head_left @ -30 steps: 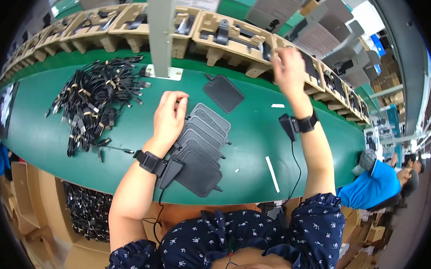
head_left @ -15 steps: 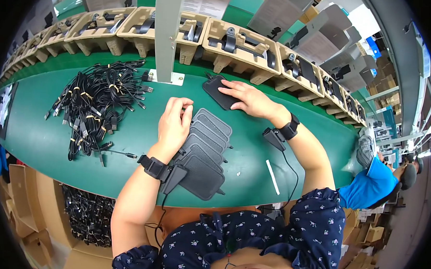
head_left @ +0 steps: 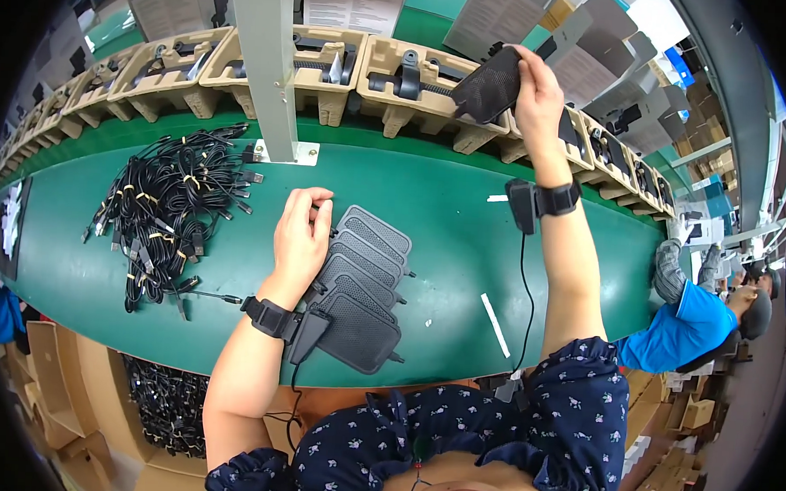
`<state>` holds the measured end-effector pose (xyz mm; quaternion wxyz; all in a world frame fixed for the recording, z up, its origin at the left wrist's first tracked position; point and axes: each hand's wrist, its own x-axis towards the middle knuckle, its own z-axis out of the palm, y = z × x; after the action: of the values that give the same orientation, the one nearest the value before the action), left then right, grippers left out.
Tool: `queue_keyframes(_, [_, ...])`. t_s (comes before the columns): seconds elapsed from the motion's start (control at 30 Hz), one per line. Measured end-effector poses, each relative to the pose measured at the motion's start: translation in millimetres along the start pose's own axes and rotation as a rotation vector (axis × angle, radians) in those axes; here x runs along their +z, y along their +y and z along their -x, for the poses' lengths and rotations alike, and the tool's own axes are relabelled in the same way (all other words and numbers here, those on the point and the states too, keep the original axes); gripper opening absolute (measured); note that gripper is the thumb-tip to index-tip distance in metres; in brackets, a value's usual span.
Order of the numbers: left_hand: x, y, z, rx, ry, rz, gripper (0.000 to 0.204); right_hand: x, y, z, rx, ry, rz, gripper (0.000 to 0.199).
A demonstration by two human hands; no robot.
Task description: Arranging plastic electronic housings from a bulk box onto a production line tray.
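Note:
My right hand (head_left: 540, 92) is closed on a dark flat mesh panel (head_left: 488, 87) with rounded corners, raised and tilted over the row of trays. Short stubs stick out from the panel's edges. My left hand (head_left: 302, 241) rests on the green table, its fingers loosely bent and the thumb slightly apart, with nothing visible in it. Beside it lies an overlapping stack of similar grey mesh panels (head_left: 363, 332), fanned from near to far. Both wrists wear black straps with small wired devices.
Moulded pulp trays (head_left: 330, 83) holding black parts line the table's far side. A metal post (head_left: 268, 82) stands before them. A pile of bundled black cables (head_left: 162, 200) lies left; white strips (head_left: 496, 325) lie right. A person in blue (head_left: 683, 328) works at far right.
My right hand has lifted the mesh panel off the table and carried it up and right, over the trays. My left hand stays beside the stack.

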<state>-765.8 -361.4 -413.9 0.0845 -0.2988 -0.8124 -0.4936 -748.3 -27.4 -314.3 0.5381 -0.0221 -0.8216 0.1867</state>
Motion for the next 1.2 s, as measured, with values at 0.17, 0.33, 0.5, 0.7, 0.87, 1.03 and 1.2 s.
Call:
queue_keyframes(0.17, [0, -2, 1, -0.02, -0.002, -0.001, 0.012, 12, 5, -16, -0.097, -0.021, 0.113, 0.017])
queue_keyframes(0.33, [3, -2, 0, 0.008, 0.018, 0.007, 0.012, 22, 26, -34, -0.182, -0.029, 0.193, 0.016])
queue_keyframes(0.5, [0, 0, 1, -0.026, 0.018, -0.004, 0.012, 30, 31, -41, -0.068, -0.223, 0.189, 0.018])
queue_keyframes(0.7, [2, -6, 3, 0.005, 0.059, 0.009, 0.013, 53, 40, -27, -0.238, -0.264, 0.385, 0.019])
queue_keyframes(0.87, [-1, -2, 2, -0.034, 0.038, 0.036, 0.011, 60, 31, -11, -0.311, -0.388, 0.536, 0.022])
queue_keyframes(1.03, [-3, -2, 4, -0.054, 0.052, 0.01, 0.012, 76, -115, -3, -0.612, -0.334, 0.044, 0.022])
queue_keyframes(1.2, [-1, -15, 8, -0.046, 0.049, -0.03, 0.016, 126, -236, 26, -0.951, -0.582, -0.419, 0.052])
